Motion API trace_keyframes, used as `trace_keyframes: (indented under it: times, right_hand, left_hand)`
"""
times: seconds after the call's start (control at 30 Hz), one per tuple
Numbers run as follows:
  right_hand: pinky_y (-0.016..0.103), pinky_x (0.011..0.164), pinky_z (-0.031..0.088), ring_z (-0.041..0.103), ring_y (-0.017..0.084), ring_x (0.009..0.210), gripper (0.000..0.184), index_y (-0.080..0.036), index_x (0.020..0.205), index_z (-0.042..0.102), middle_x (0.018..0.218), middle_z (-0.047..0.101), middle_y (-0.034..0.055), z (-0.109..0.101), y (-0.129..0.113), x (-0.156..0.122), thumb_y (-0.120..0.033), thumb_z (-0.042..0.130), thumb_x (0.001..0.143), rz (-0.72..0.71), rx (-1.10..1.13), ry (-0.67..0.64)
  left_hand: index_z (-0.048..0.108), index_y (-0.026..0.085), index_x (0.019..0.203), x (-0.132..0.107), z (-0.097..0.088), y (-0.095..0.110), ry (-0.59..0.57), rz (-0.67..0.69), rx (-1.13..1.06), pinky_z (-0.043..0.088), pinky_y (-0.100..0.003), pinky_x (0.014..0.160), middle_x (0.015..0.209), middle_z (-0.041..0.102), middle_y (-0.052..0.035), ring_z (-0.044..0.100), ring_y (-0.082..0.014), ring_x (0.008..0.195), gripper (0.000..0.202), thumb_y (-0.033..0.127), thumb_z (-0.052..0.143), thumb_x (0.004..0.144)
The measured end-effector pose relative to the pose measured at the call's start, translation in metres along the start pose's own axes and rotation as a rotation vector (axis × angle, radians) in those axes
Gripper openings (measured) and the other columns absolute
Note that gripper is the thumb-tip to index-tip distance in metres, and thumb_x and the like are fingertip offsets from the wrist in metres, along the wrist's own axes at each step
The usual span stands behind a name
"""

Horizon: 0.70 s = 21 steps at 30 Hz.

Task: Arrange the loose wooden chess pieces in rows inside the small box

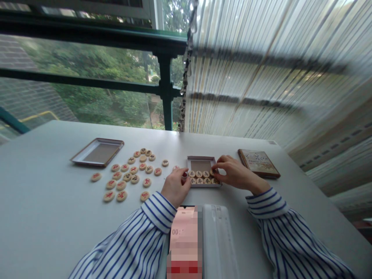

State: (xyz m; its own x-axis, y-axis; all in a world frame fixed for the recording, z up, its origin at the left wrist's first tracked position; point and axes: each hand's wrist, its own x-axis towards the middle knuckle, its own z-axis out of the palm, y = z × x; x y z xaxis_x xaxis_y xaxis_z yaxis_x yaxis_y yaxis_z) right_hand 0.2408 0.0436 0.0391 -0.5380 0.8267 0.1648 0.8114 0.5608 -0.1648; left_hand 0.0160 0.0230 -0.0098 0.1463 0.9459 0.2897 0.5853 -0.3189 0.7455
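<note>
A shallow box lies on the table with two rows of round wooden Chinese chess pieces in its near half. Bare bottom shows in its far half. At the box's left wall is my left hand, its curled fingers closed on that edge. My right hand reaches in from the right, thumb and fingertips pinching a chess piece at the right end of the upper row. That piece is partly hidden by the fingers. More loose pieces with red and black characters are scattered left of the box.
An open tray-like lid lies at the back left of the white table. To the right is a flat printed box. Nearest me are a phone with a lit screen and a pale, semi-clear case. Windows and a string curtain stand behind.
</note>
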Motion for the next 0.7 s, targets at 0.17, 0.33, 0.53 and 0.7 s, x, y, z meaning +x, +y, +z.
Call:
trace_keyframes:
  times: [0.17, 0.33, 0.53, 0.7]
  right_hand:
    - [0.035, 0.077, 0.042, 0.05, 0.019, 0.084, 0.02, -0.026, 0.092, 0.067, 0.086, 0.055, 0.0066, 0.0027, 0.0032, 0.0004, -0.033, 0.057, 0.076, 0.007, 0.006, -0.011]
    - [0.035, 0.077, 0.042, 0.05, 0.02, 0.084, 0.022, -0.026, 0.093, 0.067, 0.087, 0.055, 0.007, 0.0025, 0.0047, 0.0004, -0.035, 0.056, 0.076, 0.018, 0.018, -0.035]
    - [0.035, 0.079, 0.04, 0.049, 0.021, 0.089, 0.027, -0.024, 0.1, 0.064, 0.092, 0.054, 0.0082, -0.0025, 0.0023, -0.0009, -0.035, 0.053, 0.078, 0.044, 0.022, -0.081]
    - [0.034, 0.079, 0.038, 0.048, 0.02, 0.088, 0.022, -0.026, 0.094, 0.066, 0.09, 0.055, 0.0071, -0.0034, 0.0, 0.0004, -0.033, 0.051, 0.079, 0.064, 0.007, -0.09]
  left_hand:
    - [0.059, 0.012, 0.099, -0.0005, -0.001, 0.0008, 0.0, 0.004, 0.003, 0.048, -0.027, 0.062, 0.084, 0.063, -0.0076, 0.059, -0.0139, 0.066, 0.027, 0.018, 0.051, 0.073]
    - [0.059, 0.011, 0.099, -0.0004, -0.0011, 0.0011, -0.007, -0.004, 0.005, 0.049, -0.028, 0.064, 0.085, 0.063, -0.0085, 0.059, -0.0146, 0.068, 0.028, 0.018, 0.05, 0.074]
    - [0.059, 0.012, 0.098, -0.0004, 0.0002, 0.0005, 0.008, 0.007, 0.007, 0.049, -0.028, 0.063, 0.084, 0.063, -0.0071, 0.059, -0.0139, 0.068, 0.026, 0.015, 0.051, 0.073]
    - [0.059, 0.012, 0.098, -0.0004, 0.0002, -0.0002, 0.011, 0.011, 0.01, 0.049, -0.027, 0.063, 0.084, 0.063, -0.007, 0.059, -0.0136, 0.068, 0.027, 0.015, 0.051, 0.073]
